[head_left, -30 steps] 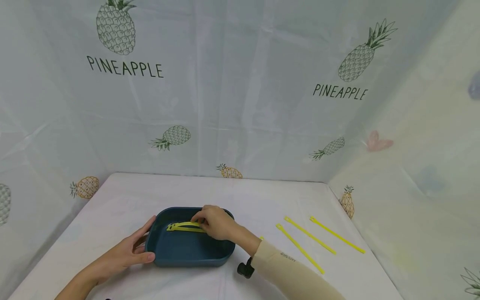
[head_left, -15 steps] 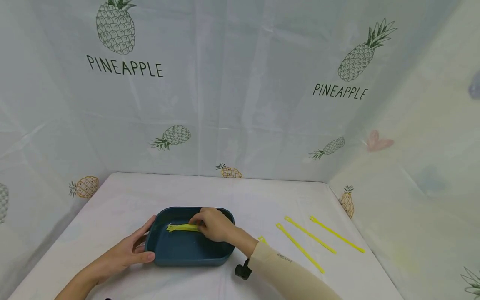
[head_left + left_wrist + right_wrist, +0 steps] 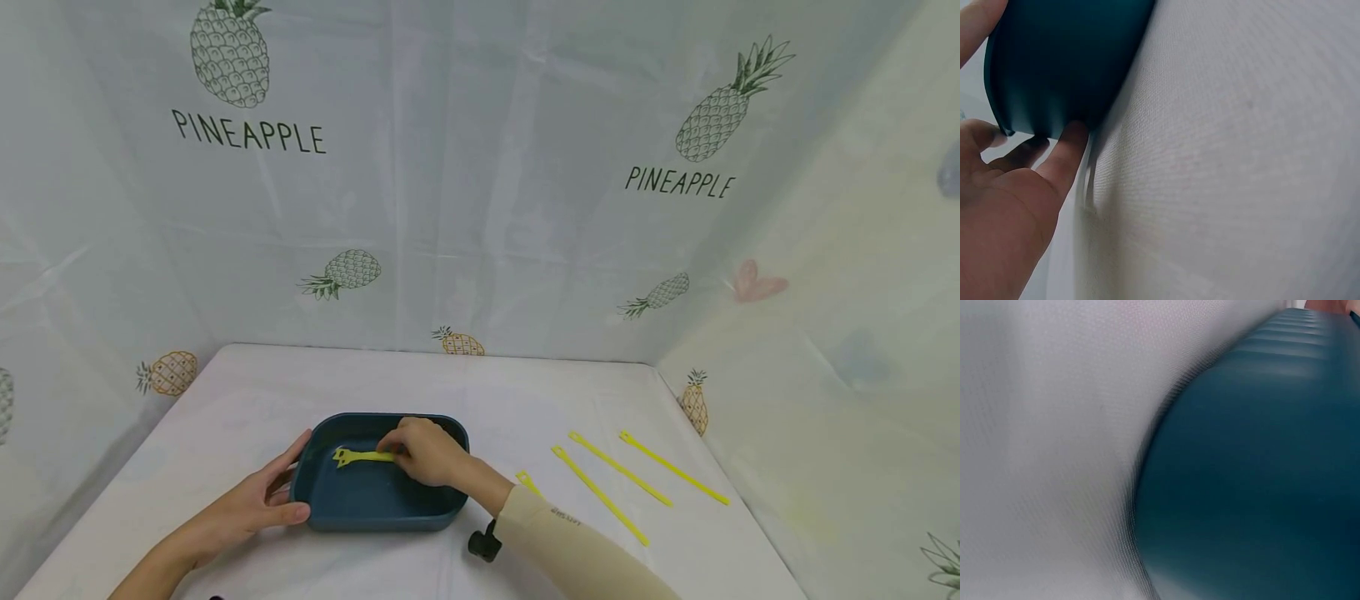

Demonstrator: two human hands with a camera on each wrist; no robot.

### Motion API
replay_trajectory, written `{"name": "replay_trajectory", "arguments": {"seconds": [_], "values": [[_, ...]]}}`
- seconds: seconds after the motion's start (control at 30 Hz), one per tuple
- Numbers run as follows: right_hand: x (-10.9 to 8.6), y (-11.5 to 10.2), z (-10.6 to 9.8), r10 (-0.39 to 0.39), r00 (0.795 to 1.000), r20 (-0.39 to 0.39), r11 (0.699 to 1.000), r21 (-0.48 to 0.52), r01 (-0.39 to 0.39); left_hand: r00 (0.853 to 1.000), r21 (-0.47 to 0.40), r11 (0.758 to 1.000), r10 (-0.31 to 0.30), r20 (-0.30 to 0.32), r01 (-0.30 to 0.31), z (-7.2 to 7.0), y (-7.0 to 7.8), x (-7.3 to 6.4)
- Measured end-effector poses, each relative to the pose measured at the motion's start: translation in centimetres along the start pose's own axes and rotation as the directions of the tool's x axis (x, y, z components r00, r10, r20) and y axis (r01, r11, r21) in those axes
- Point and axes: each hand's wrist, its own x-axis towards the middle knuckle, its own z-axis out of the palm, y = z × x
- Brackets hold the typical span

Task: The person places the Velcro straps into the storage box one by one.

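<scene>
A pale backdrop sheet, printed with line-drawn green pineapples and the capitals "PINEAPPLE", hangs behind a white cloth-covered table. Smaller orange pineapples appear low, near the table's edges; a pink heart marks the right side panel.

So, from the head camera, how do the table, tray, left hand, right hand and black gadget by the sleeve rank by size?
1. Table
2. Tray
3. Left hand and right hand: too alike to rank
4. Black gadget
</scene>
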Motion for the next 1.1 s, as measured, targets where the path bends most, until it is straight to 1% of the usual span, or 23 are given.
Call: {"name": "replay_trajectory", "arguments": {"seconds": [0.3,0.47,0.6,0.73,0.93,1.1], "values": [[0.3,0.2,0.6,-0.006,1.0,-0.006,1.0,-0.01,0.006,1.0,0.003,1.0,0.001,-0.007,-0.001,0.0,0.1,0.0],[0.3,0.2,1.0,0.004,1.0,0.001,1.0,-0.008,-0.004,1.0,-0.006,1.0,0.007,-0.002,-0.007,0.1,0.1,0.0],[0.4,0.2,1.3,0.013,1.0,0.007,1.0,-0.007,-0.012,1.0,0.0,1.0,-0.001,-0.001,0.001,0.0,0.2,0.0],[0.4,0.2,1.5,0.015,1.0,0.006,1.0,-0.014,-0.015,1.0,0.009,1.0,-0.008,-0.003,0.008,0.0,0.2,0.0],[0.3,0.0,1.6,0.013,1.0,0.0,1.0,-0.028,-0.013,1.0,0.009,1.0,0.002,-0.015,-0.002,0.1,0.2,0.0],[0.2,0.0,1.6,0.028,1.0,0.008,0.999,-0.031,-0.028,1.0,0.012,1.0,0.0,-0.02,0.0,0.1,0.2,0.0]]}}
